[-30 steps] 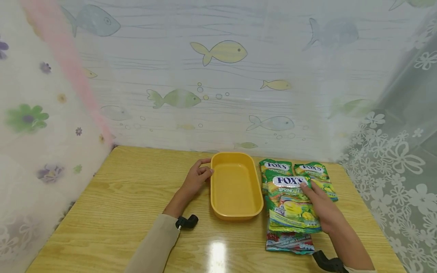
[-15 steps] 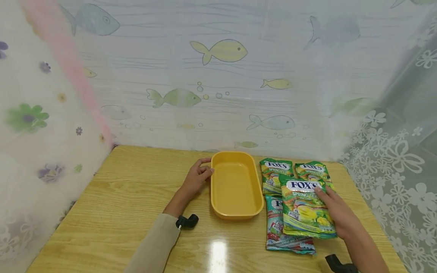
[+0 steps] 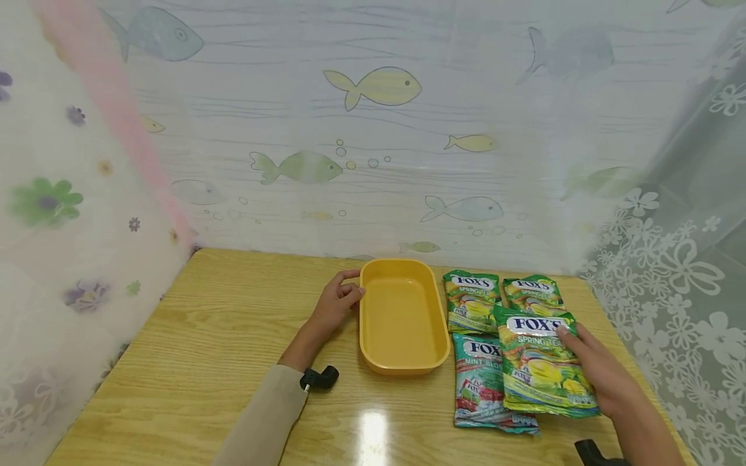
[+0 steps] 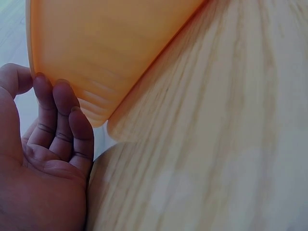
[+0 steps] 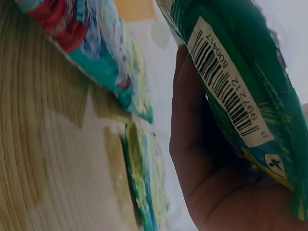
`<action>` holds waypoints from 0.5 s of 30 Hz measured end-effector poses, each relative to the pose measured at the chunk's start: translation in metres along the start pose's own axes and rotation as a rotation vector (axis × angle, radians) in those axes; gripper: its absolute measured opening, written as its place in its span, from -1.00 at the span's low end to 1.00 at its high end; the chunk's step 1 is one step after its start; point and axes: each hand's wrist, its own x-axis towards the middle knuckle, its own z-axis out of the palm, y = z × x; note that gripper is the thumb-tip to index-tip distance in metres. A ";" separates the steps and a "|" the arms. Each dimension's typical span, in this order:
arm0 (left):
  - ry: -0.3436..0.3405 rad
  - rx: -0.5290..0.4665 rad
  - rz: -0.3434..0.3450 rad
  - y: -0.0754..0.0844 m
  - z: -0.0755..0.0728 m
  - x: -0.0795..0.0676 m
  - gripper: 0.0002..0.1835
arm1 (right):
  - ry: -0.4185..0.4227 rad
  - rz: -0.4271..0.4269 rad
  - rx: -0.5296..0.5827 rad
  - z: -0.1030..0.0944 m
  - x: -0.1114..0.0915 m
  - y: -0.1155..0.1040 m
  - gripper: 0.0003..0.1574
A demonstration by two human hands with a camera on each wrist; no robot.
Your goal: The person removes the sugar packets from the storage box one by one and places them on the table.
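My right hand (image 3: 603, 372) grips a green and yellow bag of Fox's Spring Tea candy (image 3: 544, 369), its thumb on the printed front. In the right wrist view the bag's barcoded back (image 5: 231, 91) faces the camera, with fingers behind it, raised off the table. It partly covers a teal Fox's mint candy bag (image 3: 478, 382) lying below. My left hand (image 3: 335, 303) touches the left side of a yellow plastic tray (image 3: 405, 371). In the left wrist view its bent fingers (image 4: 62, 98) rest against the tray's outer wall (image 4: 115, 43), not wrapped round it.
Two more Spring Tea bags, one left (image 3: 473, 307) and one right (image 3: 533, 288), lie at the table's back right. The wooden table (image 3: 233, 323) ends at a fish-print curtain (image 3: 373, 162) behind, with floral sheets on both sides.
My right hand has carried the Spring Tea bag to the right and slightly nearer, uncovering more of the mint bag. My left hand and the tray have stayed put.
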 end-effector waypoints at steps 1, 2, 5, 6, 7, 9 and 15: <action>0.000 0.000 0.001 0.000 0.000 0.000 -0.50 | -0.002 -0.001 -0.002 -0.002 0.000 0.001 0.11; -0.001 -0.002 0.002 -0.001 0.000 0.000 -0.50 | -0.003 0.001 -0.005 -0.005 -0.001 0.001 0.10; -0.005 -0.003 0.002 -0.002 0.000 0.000 -0.49 | -0.001 0.020 -0.012 -0.012 -0.002 0.004 0.11; -0.007 -0.005 0.002 -0.003 0.000 0.000 -0.49 | -0.001 0.027 -0.010 -0.015 -0.003 0.005 0.12; -0.009 -0.008 0.001 -0.003 0.000 0.000 -0.49 | 0.001 0.038 -0.006 -0.018 -0.003 0.006 0.13; -0.012 -0.007 0.002 -0.004 0.000 0.000 -0.50 | 0.004 0.051 0.000 -0.024 -0.004 0.008 0.14; -0.010 0.004 0.009 -0.004 0.000 0.000 -0.49 | 0.002 0.070 0.022 -0.038 -0.006 0.013 0.14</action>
